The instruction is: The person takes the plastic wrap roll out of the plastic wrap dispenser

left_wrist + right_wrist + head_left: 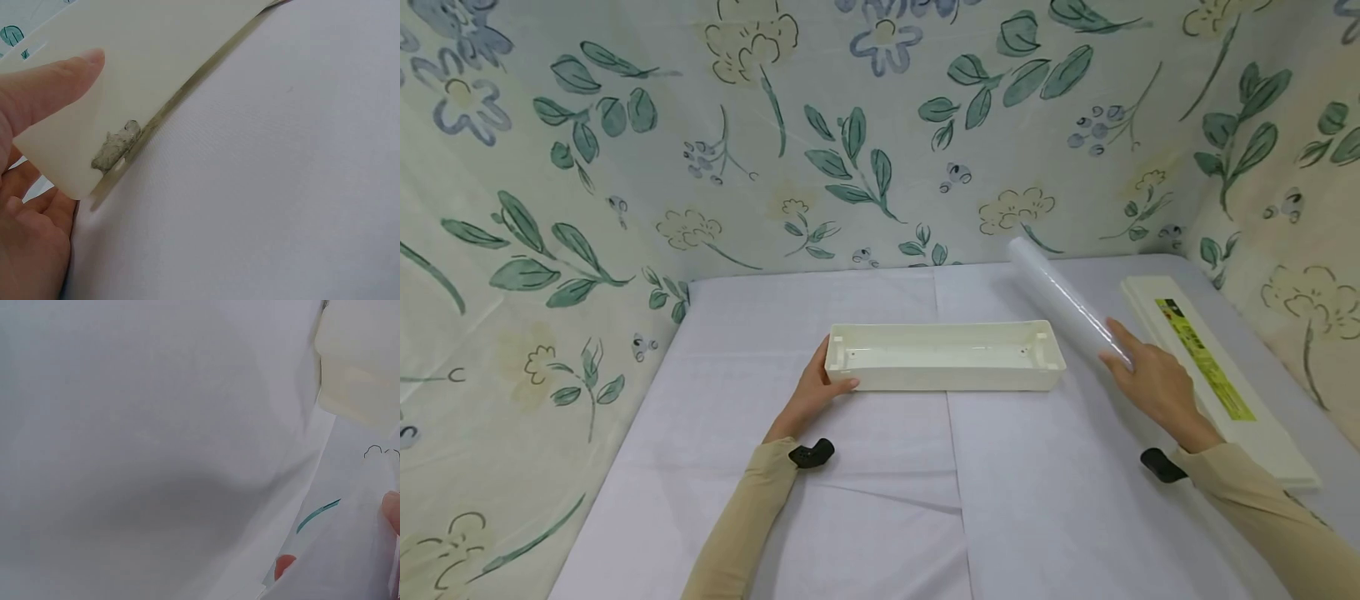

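A long cream plastic box (pixel 955 381) lies open side up on the white-clothed table, its hollow inside showing in the head view. My left hand (pixel 808 398) grips its left end, thumb (pixel 59 87) across the front wall and the other fingers around the end. A grey smudge (pixel 117 149) marks that wall near its lower edge. Right of the box, my right hand (pixel 1157 385) holds the near end of a roll of clear plastic film (pixel 1060 300). The roll slants away up and to the left, its far end toward the back edge of the table.
A long cream lid (pixel 1262 454) with a yellow-green label (pixel 1204 358) lies at the right, beneath and beyond the right forearm. White cloth (pixel 880 500) with a seam and creases covers the table. Floral fabric (pixel 880 158) hangs behind and at both sides.
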`<state>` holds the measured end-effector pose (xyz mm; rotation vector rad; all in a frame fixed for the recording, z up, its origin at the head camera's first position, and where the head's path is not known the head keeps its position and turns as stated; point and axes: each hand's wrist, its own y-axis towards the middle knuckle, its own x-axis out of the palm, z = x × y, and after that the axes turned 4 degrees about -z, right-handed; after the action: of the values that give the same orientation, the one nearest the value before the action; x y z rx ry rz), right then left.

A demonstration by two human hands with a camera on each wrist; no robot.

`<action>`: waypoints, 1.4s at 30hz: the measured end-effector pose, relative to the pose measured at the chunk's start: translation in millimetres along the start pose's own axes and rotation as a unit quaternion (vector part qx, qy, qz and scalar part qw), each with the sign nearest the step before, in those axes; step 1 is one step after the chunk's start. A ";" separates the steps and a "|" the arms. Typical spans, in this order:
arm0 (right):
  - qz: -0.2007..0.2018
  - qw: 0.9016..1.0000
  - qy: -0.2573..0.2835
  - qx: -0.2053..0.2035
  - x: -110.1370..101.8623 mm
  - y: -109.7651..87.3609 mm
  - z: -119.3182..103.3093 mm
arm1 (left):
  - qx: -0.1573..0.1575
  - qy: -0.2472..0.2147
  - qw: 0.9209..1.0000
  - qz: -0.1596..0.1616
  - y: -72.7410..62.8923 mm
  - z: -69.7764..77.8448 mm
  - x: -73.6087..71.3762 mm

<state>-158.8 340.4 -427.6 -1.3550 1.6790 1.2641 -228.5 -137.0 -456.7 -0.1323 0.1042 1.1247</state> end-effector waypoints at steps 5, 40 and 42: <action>-0.006 1.000 0.004 0.000 0.2 -2.3 3.2 | 0.006 -0.006 1.000 -0.001 0.1 -1.1 0.3; -0.078 0.995 -0.011 0.062 -6.4 -12.0 18.2 | -0.007 0.003 1.000 0.001 1.7 -1.9 -0.7; -0.081 0.994 -0.014 0.065 -5.9 -12.3 20.3 | -0.005 0.005 1.000 0.001 2.4 -4.9 -1.3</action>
<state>-147.3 361.4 -432.8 -1.3593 1.5705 1.0573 -231.3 -137.9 -461.4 -0.1470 0.1070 1.1274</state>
